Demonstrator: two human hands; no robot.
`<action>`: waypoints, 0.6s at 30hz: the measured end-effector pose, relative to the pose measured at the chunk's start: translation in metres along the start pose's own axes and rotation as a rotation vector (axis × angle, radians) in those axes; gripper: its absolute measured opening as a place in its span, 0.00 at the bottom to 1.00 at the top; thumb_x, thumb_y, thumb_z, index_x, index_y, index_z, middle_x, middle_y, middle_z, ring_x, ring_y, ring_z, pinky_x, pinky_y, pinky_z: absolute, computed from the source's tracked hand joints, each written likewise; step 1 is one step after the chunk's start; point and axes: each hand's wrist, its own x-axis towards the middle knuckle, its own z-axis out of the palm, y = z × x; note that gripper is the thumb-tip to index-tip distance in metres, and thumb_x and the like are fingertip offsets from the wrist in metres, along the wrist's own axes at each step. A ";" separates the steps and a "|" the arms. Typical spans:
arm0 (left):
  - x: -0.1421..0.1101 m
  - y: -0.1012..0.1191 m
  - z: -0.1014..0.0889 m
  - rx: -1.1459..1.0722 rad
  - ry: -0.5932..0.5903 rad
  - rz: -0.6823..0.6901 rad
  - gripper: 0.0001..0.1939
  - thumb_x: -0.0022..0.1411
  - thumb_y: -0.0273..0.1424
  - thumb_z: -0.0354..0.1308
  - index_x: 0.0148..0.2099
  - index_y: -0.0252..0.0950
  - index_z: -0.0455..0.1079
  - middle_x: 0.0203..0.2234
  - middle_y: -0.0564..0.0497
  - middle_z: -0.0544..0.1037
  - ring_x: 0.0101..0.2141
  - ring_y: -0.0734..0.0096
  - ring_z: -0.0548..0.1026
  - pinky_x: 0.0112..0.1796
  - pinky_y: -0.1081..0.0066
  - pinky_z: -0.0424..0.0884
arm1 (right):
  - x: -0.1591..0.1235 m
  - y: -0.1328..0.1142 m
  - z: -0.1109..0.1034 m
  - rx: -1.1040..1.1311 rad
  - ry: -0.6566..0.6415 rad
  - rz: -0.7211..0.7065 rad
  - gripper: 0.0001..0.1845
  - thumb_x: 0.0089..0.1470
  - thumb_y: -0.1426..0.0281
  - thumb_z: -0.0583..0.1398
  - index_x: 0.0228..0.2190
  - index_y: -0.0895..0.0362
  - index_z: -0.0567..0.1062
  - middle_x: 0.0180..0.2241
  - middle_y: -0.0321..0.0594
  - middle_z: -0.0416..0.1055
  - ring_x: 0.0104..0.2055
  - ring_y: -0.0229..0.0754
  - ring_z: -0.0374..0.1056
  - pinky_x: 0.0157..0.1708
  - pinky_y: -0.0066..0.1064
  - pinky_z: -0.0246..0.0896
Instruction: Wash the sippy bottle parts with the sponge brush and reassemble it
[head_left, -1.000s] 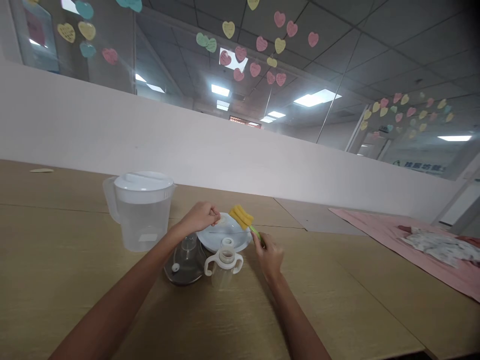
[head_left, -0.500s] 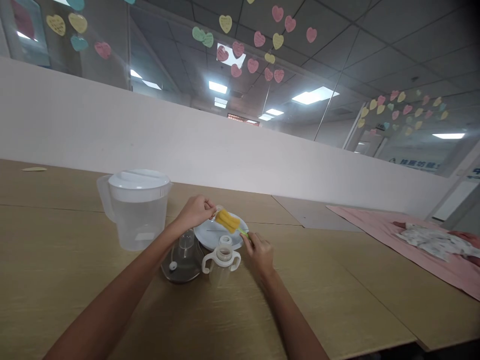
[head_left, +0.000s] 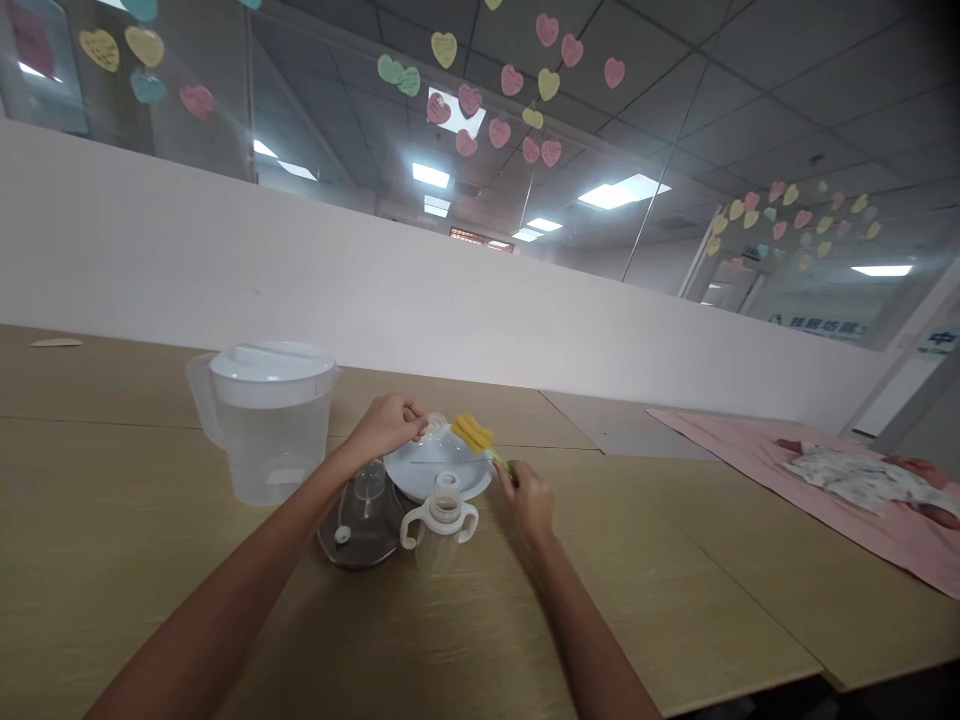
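Note:
My left hand (head_left: 394, 425) pinches a clear baby bottle nipple (head_left: 435, 426) by its edge, above the far side of a white plate (head_left: 401, 470). Closed around a green handle, my right hand (head_left: 529, 498) holds a sponge bottle brush (head_left: 472, 434), its yellow head a little right of the nipple and apart from it. Below them stands an uncapped clear baby bottle (head_left: 439, 540) with white side handles. Behind its mouth, a white ring (head_left: 448, 481) lies on the plate. Left of the bottle, a dark grey tray (head_left: 367, 548) bears a clear cap (head_left: 369, 482) and a small white piece (head_left: 343, 535).
A lidded clear pitcher (head_left: 274, 430) with water stands at the left. On the right, a doll in patterned clothing (head_left: 840, 475) lies on a pink cloth (head_left: 720, 440). A grey sheet (head_left: 622, 425) lies beside the cloth. The white wall (head_left: 375, 280) bounds the wooden table (head_left: 675, 600) at the back.
The yellow sponge head has come out of the nipple and moved right, with my right hand drawing back slightly. My left hand still pinches the nipple.

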 end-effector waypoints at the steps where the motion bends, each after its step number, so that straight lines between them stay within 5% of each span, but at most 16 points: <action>1: 0.000 0.000 0.000 -0.022 -0.007 -0.002 0.08 0.47 0.34 0.53 0.26 0.34 0.68 0.19 0.52 0.77 0.23 0.71 0.75 0.27 0.74 0.68 | 0.000 0.001 0.000 -0.012 0.007 0.036 0.25 0.57 0.56 0.47 0.23 0.60 0.73 0.19 0.38 0.69 0.19 0.32 0.59 0.20 0.24 0.44; 10: -0.001 0.001 0.001 -0.085 -0.108 0.063 0.09 0.47 0.31 0.51 0.33 0.36 0.69 0.23 0.54 0.77 0.29 0.70 0.75 0.31 0.74 0.68 | -0.002 -0.017 -0.002 0.102 0.010 0.000 0.24 0.57 0.58 0.48 0.25 0.60 0.74 0.21 0.40 0.70 0.22 0.33 0.62 0.22 0.23 0.49; 15: 0.000 0.003 0.003 -0.324 -0.205 0.006 0.11 0.48 0.31 0.52 0.35 0.34 0.69 0.28 0.51 0.76 0.34 0.68 0.74 0.33 0.72 0.71 | -0.001 -0.013 -0.004 0.098 0.090 0.009 0.21 0.57 0.59 0.50 0.26 0.61 0.74 0.20 0.39 0.70 0.20 0.31 0.61 0.22 0.23 0.50; 18: 0.001 0.006 0.007 -0.470 -0.137 -0.043 0.10 0.49 0.34 0.52 0.32 0.32 0.69 0.31 0.49 0.75 0.36 0.67 0.73 0.34 0.70 0.73 | -0.001 -0.013 -0.006 0.112 0.124 -0.038 0.19 0.57 0.61 0.51 0.26 0.61 0.73 0.20 0.38 0.69 0.20 0.31 0.60 0.22 0.23 0.50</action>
